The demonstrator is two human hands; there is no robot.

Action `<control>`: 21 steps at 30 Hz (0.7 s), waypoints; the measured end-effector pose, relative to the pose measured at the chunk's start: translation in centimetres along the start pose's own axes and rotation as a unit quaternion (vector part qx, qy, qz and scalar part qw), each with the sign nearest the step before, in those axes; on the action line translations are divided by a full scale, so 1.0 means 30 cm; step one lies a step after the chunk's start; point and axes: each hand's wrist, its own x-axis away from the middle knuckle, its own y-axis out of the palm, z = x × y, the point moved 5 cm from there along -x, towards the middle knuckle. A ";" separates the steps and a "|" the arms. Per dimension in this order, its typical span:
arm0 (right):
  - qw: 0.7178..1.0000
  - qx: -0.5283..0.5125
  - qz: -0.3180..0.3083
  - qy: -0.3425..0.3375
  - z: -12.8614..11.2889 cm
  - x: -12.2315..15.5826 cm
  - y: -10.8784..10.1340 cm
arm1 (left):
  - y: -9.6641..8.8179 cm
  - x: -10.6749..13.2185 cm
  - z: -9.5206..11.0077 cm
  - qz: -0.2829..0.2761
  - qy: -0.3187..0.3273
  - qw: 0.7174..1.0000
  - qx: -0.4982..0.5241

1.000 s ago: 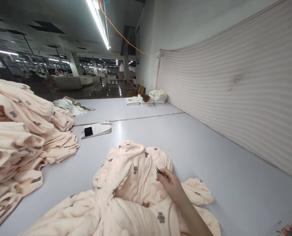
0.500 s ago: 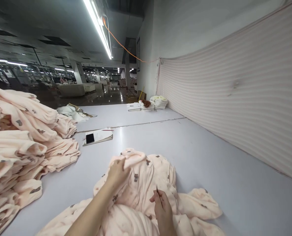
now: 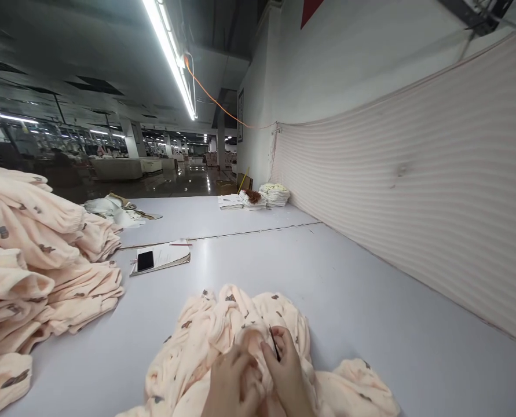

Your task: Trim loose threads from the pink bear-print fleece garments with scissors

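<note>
A peach fleece garment (image 3: 223,324) with small brown prints lies bunched on the white table (image 3: 327,278) in front of me. My left hand (image 3: 230,385) is closed, pinching a fold of the garment near its middle. My right hand (image 3: 287,376) sits beside it, fingers closed around a small dark pair of thread snips (image 3: 274,343) whose tips point up and rest against the fabric. The two hands touch each other over the same fold.
A tall stack of matching peach garments (image 3: 32,272) fills the left side. A clipboard with papers (image 3: 166,255) and a black phone (image 3: 145,261) lies beyond. Folded fabric stacks (image 3: 266,197) sit at the far end. A striped cloth (image 3: 414,191) hangs along the right wall.
My left hand has come into view and moved from the garment's collar to meet my right hand. The garment was pulled closer and bunched up. The view tilted up.
</note>
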 end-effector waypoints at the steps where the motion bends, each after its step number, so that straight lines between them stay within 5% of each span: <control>1: 1.000 -0.006 -0.008 -0.004 0.001 0.016 -0.006 | -0.033 -0.010 -0.008 0.050 -0.016 0.999 0.014; 4: 0.999 -0.009 -0.031 -0.012 -0.017 0.056 -0.023 | -0.101 -0.048 0.005 0.122 0.036 0.991 0.039; 7: 0.999 0.021 -0.036 -0.029 -0.052 0.078 -0.037 | -0.113 -0.071 0.029 0.067 0.109 0.988 0.081; 16: 0.978 0.168 0.020 -0.123 -0.108 0.097 -0.112 | -0.107 0.051 0.000 0.041 -0.005 0.959 0.280; 18: 0.978 0.169 0.012 -0.122 -0.116 0.097 -0.118 | -0.087 0.060 -0.001 -0.015 -0.066 0.929 0.364; 21: 0.976 0.180 -0.004 -0.120 -0.136 0.095 -0.115 | -0.046 0.068 0.017 -0.109 -0.143 0.821 0.541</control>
